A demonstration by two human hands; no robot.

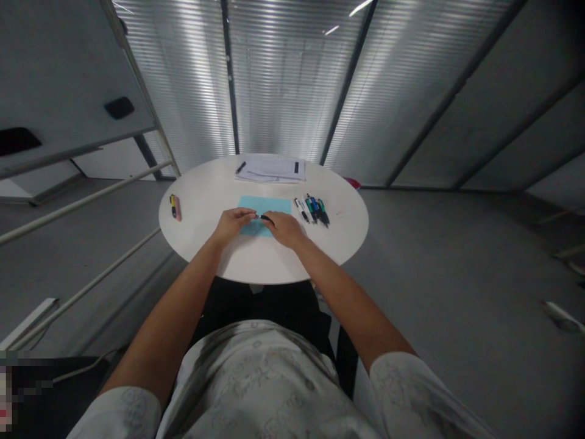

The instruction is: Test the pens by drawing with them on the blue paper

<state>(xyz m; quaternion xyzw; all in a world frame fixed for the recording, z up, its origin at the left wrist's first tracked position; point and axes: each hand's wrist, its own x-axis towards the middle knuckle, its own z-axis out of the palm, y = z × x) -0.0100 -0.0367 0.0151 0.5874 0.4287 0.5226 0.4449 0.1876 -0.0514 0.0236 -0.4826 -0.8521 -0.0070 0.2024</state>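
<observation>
Over a light blue sheet (pixel 267 203) on the round table, both my hands meet at a dark pen (pixel 265 217). My left hand (pixel 234 222) pinches the pen's left end, where a small pale part shows. Around its darker right part, my right hand (pixel 283 227) has its fingers closed. Just right of the sheet lie several pens (pixel 316 210) in a loose group, with white, blue, green and black bodies. The sheet is partly covered by my hands.
The white round table (pixel 260 262) carries a stack of papers (pixel 274 169) at its far side, with a dark pen on it. Yellow and pink markers (pixel 175 207) lie at the left edge. A whiteboard frame (pixel 91 174) stands left; glass with blinds is behind.
</observation>
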